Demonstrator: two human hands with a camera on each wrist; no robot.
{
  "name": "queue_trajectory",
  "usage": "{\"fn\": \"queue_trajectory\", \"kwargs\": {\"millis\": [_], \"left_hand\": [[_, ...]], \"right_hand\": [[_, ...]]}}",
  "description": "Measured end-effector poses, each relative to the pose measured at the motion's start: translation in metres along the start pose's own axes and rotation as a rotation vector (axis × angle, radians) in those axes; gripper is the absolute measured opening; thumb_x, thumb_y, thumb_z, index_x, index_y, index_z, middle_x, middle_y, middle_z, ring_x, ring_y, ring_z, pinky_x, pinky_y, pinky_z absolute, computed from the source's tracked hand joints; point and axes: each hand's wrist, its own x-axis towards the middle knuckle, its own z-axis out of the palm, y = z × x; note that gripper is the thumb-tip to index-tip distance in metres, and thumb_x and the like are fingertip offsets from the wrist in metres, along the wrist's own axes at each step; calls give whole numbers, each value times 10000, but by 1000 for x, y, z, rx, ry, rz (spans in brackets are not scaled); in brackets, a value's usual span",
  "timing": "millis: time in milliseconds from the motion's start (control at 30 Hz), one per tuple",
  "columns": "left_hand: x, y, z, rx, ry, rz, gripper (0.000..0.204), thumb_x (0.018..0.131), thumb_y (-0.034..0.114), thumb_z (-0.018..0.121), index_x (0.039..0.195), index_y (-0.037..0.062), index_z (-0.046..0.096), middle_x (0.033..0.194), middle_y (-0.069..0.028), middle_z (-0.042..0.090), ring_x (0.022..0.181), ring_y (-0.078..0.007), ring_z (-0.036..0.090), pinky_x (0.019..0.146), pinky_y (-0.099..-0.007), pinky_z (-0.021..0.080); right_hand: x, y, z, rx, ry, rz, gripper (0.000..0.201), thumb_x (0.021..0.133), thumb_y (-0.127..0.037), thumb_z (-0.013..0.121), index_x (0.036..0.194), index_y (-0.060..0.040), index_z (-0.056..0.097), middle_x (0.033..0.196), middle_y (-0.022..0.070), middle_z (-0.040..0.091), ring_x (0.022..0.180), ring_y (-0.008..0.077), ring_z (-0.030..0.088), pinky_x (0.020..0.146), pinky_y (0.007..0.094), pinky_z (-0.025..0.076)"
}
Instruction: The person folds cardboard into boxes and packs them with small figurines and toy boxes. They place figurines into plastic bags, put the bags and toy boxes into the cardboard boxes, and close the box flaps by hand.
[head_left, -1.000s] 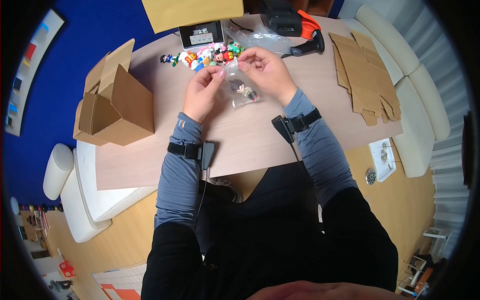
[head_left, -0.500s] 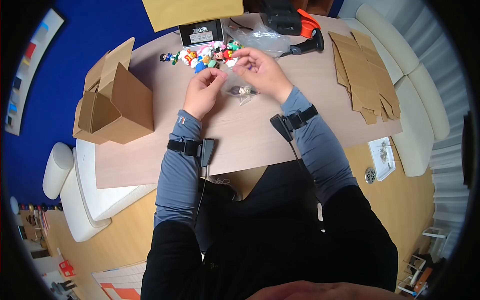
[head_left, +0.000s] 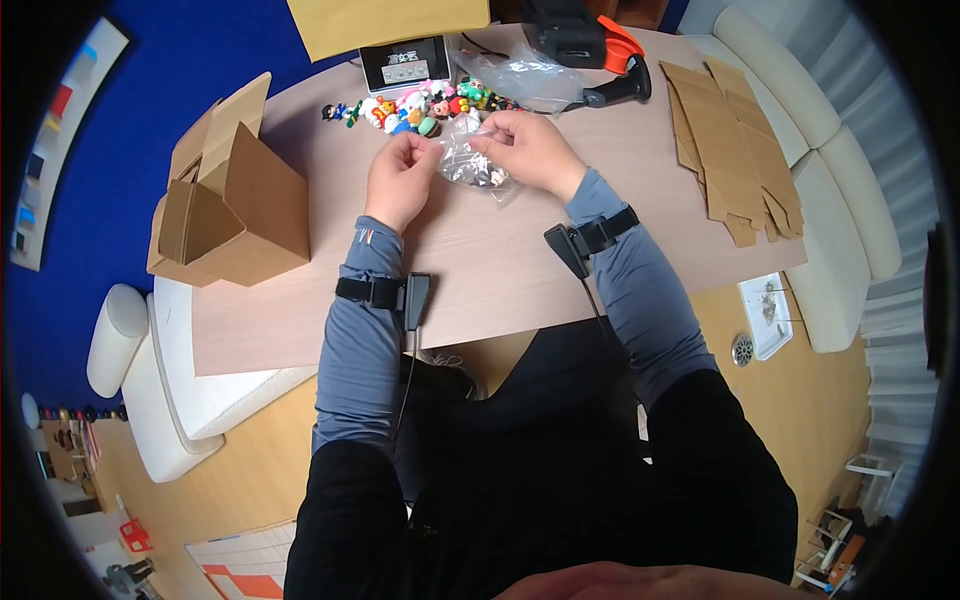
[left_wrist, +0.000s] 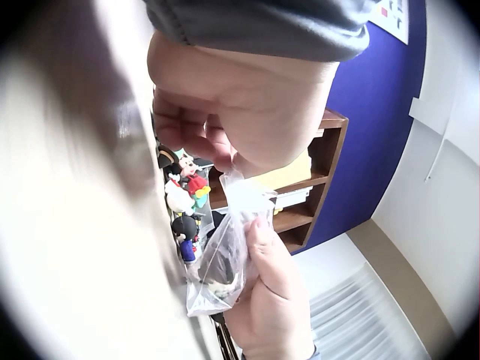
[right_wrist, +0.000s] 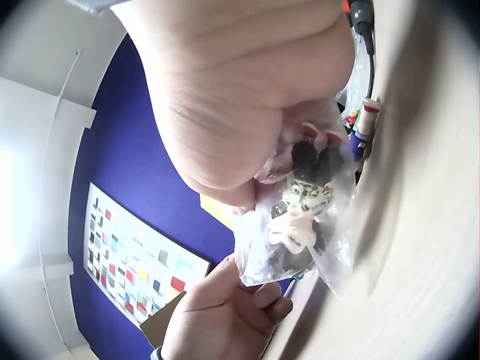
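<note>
Both hands hold a clear plastic bag above the table, a small dark and pale figurine inside it. The left hand pinches the bag's left upper edge between thumb and fingers; in the left wrist view this hand grips one corner. On the other side the right hand pinches the bag, its thumb on the plastic in the left wrist view. Beyond the bag lies a pile of colourful small figurines, also partly visible in the left wrist view beside the bag.
An open cardboard box stands at the left of the table. Flattened cardboard lies at the right. At the back are a small screen device, a yellow panel, loose clear plastic and a black handheld device.
The bag has been turned and bunched between the hands, and its figurine has shifted. The right hand has moved slightly down and toward the bag's side.
</note>
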Motion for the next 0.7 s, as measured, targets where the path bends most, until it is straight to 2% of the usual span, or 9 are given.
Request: {"fn": "queue_trajectory", "kwargs": {"millis": [67,200,267,300,367,467,600,700], "left_hand": [[-2,1,-2,5,53,-21,117,961,134,710,938,45,637,730,76,542,655,-22,471,596,-195,393],[-1,8,-5,-71,95,7,140,935,126,736,993,42,640,782,64,561,708,-28,499,623,-195,415],[-3,18,3,-228,48,24,204,931,146,754,1062,37,641,868,41,591,781,-39,526,671,-196,444],[-4,17,5,-228,50,22,204,931,146,754,1062,37,641,868,41,591,781,-39,526,671,-196,444],[-5,15,8,-175,-91,19,246,934,162,764,1105,32,642,953,14,619,857,-50,555,718,-198,468],[-7,16,7,-243,-128,-12,195,963,140,727,1091,19,644,940,-3,649,833,-60,586,726,-206,484],[-6,12,5,-279,-72,-31,128,989,107,680,1072,17,645,913,-6,660,781,-59,589,713,-211,486],[-4,10,6,-336,-67,10,122,1019,153,643,1051,36,635,895,6,647,763,-49,574,685,-204,467]], "right_hand": [[1,5,1,-65,-9,-3,206,953,-214,742,918,-25,669,715,-57,598,648,21,490,580,220,414],[2,8,3,-16,-38,-3,201,953,-215,744,918,-29,677,705,-70,567,651,14,472,585,213,411],[1,8,6,72,-118,11,198,953,-215,744,931,-27,684,696,-83,542,646,13,460,582,209,403],[1,10,7,74,-120,12,198,953,-215,744,931,-27,684,696,-83,542,646,13,460,582,209,403],[1,8,9,82,-132,-22,195,953,-214,744,951,-26,691,696,-93,535,643,9,455,571,207,391],[-4,-6,4,-20,-154,20,194,953,-212,745,967,-26,693,704,-94,541,643,5,456,559,204,383],[-2,1,6,36,-196,10,193,952,-214,745,972,-28,697,711,-92,551,643,0,454,551,204,374],[-4,-2,7,-8,-192,1,192,957,-216,741,974,-29,698,720,-91,562,641,-5,451,548,203,365]]}}
